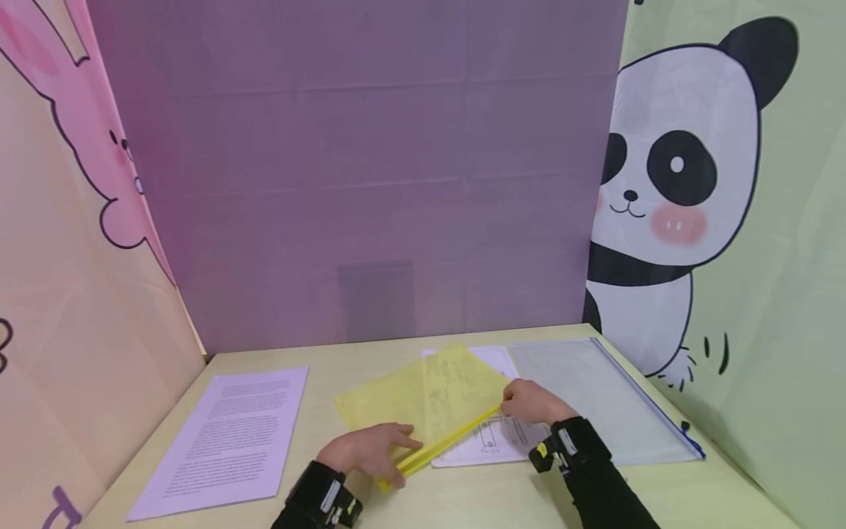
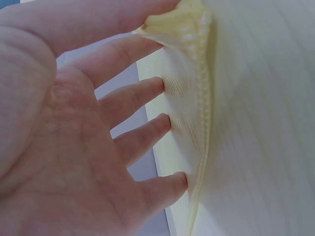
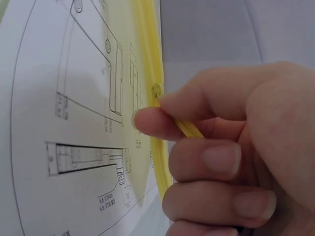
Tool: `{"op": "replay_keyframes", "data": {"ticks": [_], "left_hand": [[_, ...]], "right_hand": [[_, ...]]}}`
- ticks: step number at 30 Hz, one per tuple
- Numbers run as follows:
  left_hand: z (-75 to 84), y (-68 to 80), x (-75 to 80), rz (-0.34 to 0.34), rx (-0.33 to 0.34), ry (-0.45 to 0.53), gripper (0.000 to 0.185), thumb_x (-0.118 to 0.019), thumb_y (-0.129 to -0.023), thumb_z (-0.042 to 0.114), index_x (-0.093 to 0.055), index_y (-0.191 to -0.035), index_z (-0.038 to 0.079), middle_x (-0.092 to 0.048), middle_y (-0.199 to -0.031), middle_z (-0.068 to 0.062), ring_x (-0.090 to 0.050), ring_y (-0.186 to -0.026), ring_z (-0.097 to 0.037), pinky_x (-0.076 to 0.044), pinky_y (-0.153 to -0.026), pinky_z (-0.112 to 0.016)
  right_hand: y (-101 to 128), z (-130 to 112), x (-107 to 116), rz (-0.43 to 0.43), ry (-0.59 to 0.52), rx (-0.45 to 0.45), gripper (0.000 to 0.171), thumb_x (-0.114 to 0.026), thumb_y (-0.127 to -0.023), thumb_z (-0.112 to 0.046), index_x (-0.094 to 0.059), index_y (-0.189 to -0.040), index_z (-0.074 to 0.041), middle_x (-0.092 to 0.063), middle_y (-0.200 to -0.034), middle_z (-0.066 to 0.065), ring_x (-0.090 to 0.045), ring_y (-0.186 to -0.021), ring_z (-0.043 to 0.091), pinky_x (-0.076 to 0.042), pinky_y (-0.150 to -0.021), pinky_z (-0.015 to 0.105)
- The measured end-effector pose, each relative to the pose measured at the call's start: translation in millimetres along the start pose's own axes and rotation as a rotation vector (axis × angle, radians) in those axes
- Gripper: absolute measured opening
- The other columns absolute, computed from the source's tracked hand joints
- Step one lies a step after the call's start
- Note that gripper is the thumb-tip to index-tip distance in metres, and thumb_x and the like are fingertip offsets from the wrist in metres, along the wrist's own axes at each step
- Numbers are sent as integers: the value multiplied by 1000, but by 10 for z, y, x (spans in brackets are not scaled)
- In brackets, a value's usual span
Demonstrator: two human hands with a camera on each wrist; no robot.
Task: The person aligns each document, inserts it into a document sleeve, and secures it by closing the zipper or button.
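A translucent yellow zipper document bag [image 1: 456,389] lies askew at the middle of the table, its yellow zipper edge [image 1: 452,441] towards me. My left hand [image 1: 370,450] pinches the near left corner between thumb and index finger; in the left wrist view its other fingertips [image 2: 162,120] rest spread against the bag. At the zipper's other end, my right hand [image 1: 535,402] holds the yellow pull cord [image 3: 189,129] between thumb and curled fingers, close to the slider [image 3: 157,90]. Partly under the bag is a white sheet with line drawings [image 1: 489,444].
A printed text sheet [image 1: 231,433] lies on the left of the table [image 1: 317,411]. On the right is a clear zipper bag [image 1: 595,397] with a blue zipper [image 1: 651,397]. A purple curtain [image 1: 357,176] hangs behind the table, with printed panels at both sides.
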State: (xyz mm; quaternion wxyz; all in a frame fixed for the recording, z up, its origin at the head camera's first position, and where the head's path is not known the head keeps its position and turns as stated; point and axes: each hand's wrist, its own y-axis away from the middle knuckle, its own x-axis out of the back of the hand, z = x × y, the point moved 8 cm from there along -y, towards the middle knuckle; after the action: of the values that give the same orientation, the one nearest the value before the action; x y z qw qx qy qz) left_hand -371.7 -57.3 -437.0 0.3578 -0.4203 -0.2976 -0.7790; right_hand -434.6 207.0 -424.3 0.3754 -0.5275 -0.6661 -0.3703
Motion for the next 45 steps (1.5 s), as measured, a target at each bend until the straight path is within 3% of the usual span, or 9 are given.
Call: {"op": "replay_keyframes", "data": {"ticks": [10, 45], "left_hand": [[-11, -19, -9, -3, -1, -29, 61, -86, -76, 23, -68, -134, 25, -46, -155, -4, -39, -144, -36, -33, -114, -58], [-16, -2, -11, -7, -13, 6, 62, -86, -74, 22, -69, -133, 24, -47, -155, -5, -38, -144, -36, -30, -115, -59]], "right_hand": [[15, 52, 32, 2, -11, -4, 8, -63, -93, -11, -69, -91, -6, -59, -80, 4, -53, -67, 20, -41, -61, 32], [7, 211, 115, 45, -2, -34, 11, -59, -92, -8, -68, -86, -5, -58, -77, 4, -52, -66, 19, -39, -60, 31]]}}
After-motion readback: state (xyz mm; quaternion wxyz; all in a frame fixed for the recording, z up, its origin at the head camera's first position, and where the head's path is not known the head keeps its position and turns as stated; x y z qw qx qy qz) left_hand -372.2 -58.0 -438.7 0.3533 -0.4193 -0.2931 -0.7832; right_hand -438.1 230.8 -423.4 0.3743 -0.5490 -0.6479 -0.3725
